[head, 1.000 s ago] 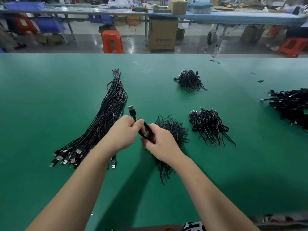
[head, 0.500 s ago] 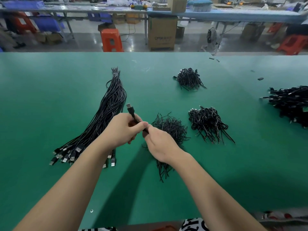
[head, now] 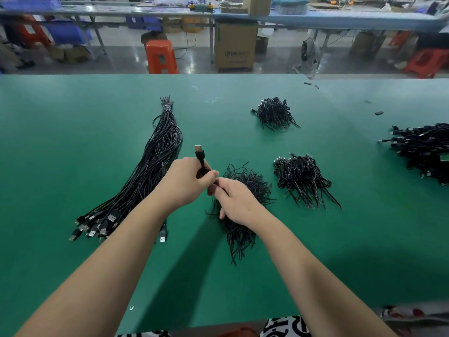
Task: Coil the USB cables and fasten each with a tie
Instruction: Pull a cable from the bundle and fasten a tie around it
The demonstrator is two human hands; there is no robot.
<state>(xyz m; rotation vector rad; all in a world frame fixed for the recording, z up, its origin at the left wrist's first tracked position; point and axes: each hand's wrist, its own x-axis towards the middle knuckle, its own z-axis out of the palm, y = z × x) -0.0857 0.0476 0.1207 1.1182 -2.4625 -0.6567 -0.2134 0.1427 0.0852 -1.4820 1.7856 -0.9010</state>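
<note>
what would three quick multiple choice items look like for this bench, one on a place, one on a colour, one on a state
1. Where does the long bundle of uncoiled cables lie relative to the hands?
A. to their left
B. to their right
C. under them

2. What colour is the table top?
A. grey
B. green
C. white

3. What is the left hand doing?
A. resting flat on the table
B. gripping a black USB cable with its plug pointing up
C. holding a stool

Answers:
1. A, the bundle stretches along the left side.
2. B, the whole surface is green.
3. B, the plug sticks up above the closed fingers, while the right hand works beside it over the pile of ties.
</note>
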